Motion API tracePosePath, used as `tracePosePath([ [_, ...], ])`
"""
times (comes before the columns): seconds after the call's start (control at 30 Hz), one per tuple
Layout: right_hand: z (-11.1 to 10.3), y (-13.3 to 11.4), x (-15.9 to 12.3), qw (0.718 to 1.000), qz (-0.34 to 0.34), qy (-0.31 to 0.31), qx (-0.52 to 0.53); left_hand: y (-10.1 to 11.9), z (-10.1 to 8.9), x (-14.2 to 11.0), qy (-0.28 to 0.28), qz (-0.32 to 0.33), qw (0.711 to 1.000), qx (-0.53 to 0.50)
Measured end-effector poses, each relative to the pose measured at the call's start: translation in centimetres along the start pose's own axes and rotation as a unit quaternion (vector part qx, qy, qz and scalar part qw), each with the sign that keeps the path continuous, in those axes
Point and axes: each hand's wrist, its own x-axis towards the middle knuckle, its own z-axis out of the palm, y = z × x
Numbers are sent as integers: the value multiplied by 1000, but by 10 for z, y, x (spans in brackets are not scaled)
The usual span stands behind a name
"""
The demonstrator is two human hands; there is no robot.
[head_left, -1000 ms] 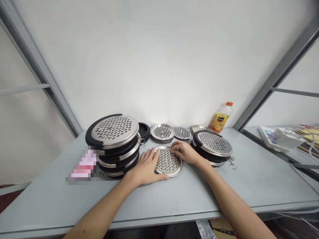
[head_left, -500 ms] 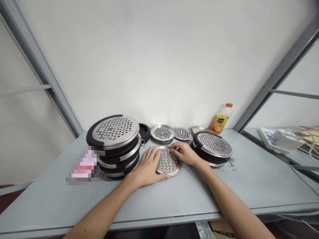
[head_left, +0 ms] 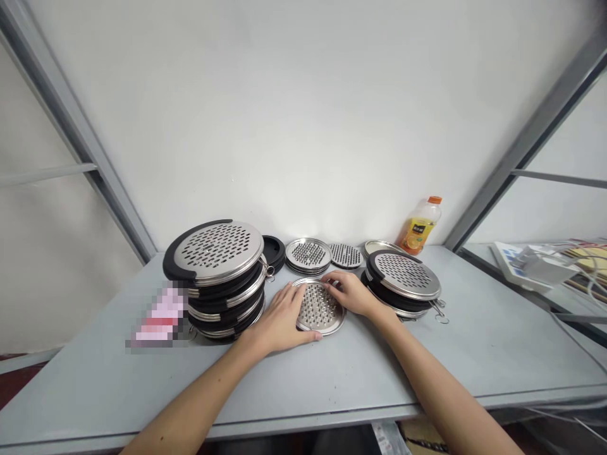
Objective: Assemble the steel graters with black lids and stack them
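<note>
"Lying where, that round metal grating disc (head_left: pixel 318 309)?"

"Flat on the grey table (head_left: pixel 360 376), between the person's two hands; its raised teeth face upward."

"And the left hand (head_left: pixel 281 321); is it gripping?"

"It is open, fingers stretched over the disc's left edge and thumb reaching along the near side; the right hand (head_left: pixel 353 294) has bent fingers at the far right part of the rim; whether they pinch it, I cannot tell."

"What stands around them?"

"To the left, a tall stack of black-edged graters (head_left: pixel 226 292), with a pink item (head_left: pixel 160 316) beside it, blurred out; to the right, a shorter stack of similar graters (head_left: pixel 404 278), metal loops sticking out; behind the disc, a small pile of toothed discs (head_left: pixel 308 254), with a slotted disc (head_left: pixel 346 254) next to it; near the wall, an orange-capped bottle (head_left: pixel 421 227), upright."
</note>
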Motion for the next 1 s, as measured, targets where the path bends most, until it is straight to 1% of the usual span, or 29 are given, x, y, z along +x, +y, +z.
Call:
tracePosePath([
  [0.3, 0, 1, 0, 1000, -7, 0, -8, 0, -2, 0, 16, 15, 1000, -17],
  [0.6, 1, 0, 0, 1000, -8, -2, -12, 3, -4, 0, 1, 3, 1000, -1],
  [0.83, 0, 0, 0, 1000, -7, -4, -12, 2, -2, 1, 10, 9, 1000, 9],
  [1.0, 0, 0, 0, 1000, -11, -1, -16, 0, 0, 1, 5, 12, 1000, 11],
])
